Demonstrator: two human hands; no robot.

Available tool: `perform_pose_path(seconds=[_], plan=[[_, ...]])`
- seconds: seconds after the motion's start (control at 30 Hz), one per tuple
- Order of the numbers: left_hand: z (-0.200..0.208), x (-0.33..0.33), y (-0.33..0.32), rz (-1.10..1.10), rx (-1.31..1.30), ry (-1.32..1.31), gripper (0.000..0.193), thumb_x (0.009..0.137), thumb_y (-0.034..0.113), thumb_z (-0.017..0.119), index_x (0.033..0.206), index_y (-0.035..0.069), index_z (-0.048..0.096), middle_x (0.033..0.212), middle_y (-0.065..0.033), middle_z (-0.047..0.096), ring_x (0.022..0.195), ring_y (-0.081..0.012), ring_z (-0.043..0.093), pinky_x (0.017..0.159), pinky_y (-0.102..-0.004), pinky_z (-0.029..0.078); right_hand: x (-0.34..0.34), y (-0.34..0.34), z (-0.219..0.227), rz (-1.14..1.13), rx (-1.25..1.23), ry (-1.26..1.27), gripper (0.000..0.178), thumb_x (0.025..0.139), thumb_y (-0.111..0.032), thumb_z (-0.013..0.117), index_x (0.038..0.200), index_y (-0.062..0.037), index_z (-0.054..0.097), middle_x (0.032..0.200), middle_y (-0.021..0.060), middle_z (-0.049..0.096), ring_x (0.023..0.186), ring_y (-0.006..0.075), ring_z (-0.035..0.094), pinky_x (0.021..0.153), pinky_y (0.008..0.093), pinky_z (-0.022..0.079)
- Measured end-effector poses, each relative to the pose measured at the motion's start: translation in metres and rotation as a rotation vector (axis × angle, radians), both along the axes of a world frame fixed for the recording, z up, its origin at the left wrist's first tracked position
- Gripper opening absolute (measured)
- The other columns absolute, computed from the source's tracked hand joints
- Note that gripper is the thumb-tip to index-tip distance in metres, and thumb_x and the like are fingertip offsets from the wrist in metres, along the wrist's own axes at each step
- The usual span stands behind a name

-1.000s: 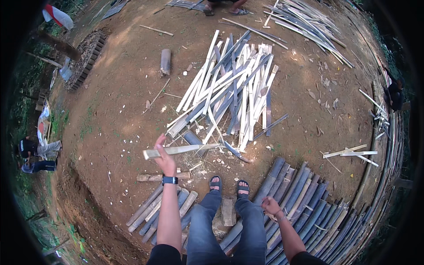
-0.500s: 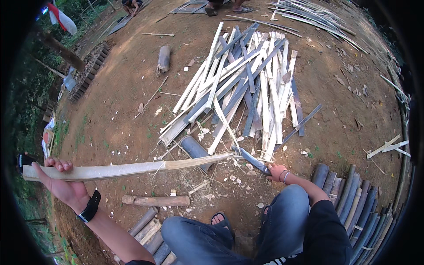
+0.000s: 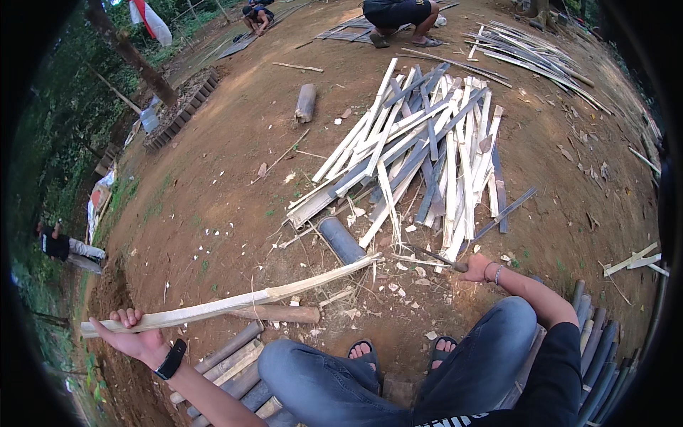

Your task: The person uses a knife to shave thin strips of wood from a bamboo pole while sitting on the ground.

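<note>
My left hand [image 3: 136, 340], a dark watch on its wrist, grips one end of a long, pale split bamboo strip [image 3: 242, 302]. The strip slants up to the right, its frayed far end in front of my knees. In my right hand [image 3: 477, 269] is the handle of a machete [image 3: 435, 257]. Its narrow-looking blade points left, toward the strip's frayed end, with a gap between them. Past the blade lies a big heap of split bamboo strips [image 3: 398, 142], some pale, some dark-skinned.
A dark bamboo section [image 3: 341, 240] lies behind the strip, a brown one [image 3: 284, 314] below it. Bamboo poles [image 3: 242, 377] lie beside my legs. Pale chips litter the soil. Farther off, a person crouches [image 3: 400, 18], another bends down [image 3: 257, 18], and a third [image 3: 64, 245] is at far left.
The whole view has shifted, and more ground shows at the top. My left hand has lowered its end of the strip. The machete blade has turned from broad side to nearly edge-on.
</note>
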State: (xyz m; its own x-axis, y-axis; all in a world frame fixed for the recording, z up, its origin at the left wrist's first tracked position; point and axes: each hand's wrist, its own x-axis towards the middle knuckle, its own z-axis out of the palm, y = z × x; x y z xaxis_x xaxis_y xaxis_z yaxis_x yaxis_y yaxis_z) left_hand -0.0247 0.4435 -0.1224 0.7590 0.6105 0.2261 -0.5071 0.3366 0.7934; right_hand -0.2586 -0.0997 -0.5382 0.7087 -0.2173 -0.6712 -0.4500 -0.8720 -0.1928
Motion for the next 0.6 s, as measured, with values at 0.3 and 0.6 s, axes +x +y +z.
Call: perform_pose_path(seconds=[0.3,0.6], plan=[[0.0,-0.015,0.028,-0.205,0.01,-0.143,0.049,0.095,0.048,0.047,0.062,0.014,0.035,0.049,0.0027,0.03,0.039,-0.0077,0.026,0.037,-0.0219,0.023,-0.012,0.008,0.215,0.197,-0.262,0.109,0.054,0.071,-0.05,0.066,0.079,0.0026,0.07,0.083,0.0214,0.068,0.082,0.0367,0.066,0.076,0.0416,0.053],[0.009,0.067,0.039,0.147,0.119,-0.067,0.052,0.091,0.054,0.05,0.063,0.014,0.031,0.052,0.0013,0.029,0.041,-0.01,0.028,0.038,-0.0253,0.023,-0.02,0.053,0.201,0.0,-0.187,-0.15,0.049,0.074,-0.045,0.065,0.08,0.0032,0.069,0.084,0.0229,0.067,0.08,0.038,0.066,0.076,0.0426,0.053]])
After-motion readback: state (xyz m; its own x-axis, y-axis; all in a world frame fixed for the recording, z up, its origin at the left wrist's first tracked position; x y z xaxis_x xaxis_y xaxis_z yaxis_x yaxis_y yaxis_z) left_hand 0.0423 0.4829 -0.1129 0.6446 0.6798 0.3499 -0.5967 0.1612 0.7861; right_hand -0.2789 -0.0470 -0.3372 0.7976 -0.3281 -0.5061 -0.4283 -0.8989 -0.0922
